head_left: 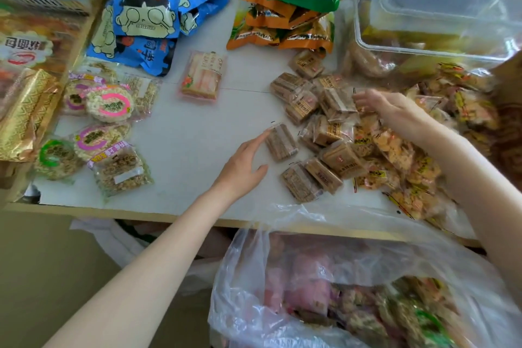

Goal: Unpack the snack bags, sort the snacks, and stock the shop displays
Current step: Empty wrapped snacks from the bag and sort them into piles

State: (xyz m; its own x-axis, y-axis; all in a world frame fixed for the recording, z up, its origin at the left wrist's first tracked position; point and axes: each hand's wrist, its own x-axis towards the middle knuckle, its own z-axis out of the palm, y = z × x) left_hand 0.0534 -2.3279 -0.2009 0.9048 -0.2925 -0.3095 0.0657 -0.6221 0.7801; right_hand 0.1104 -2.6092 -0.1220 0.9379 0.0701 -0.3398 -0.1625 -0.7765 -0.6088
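Several brown wrapped snack bricks (313, 110) lie in a loose heap on the white table (180, 150). My left hand (243, 167) reaches over the table with straight fingers, its fingertips touching one brown brick (282, 144) that lies apart from the heap. My right hand (387, 110) hovers over the heap's right side, fingers loosely spread and blurred, touching the packets there. To the right of the bricks lies a pile of yellow-orange cracker packets (401, 167). A clear plastic bag (339, 285) full of mixed snacks hangs open below the table's front edge.
Blue cartoon bags (147, 8) and orange-green bags (288, 8) lie at the back. A pink wafer packet (202, 78) sits mid-table. Round puffed-rice cakes (107, 110) lie at the left beside gold packaging (22, 110). Clear plastic tubs (440, 5) stand back right.
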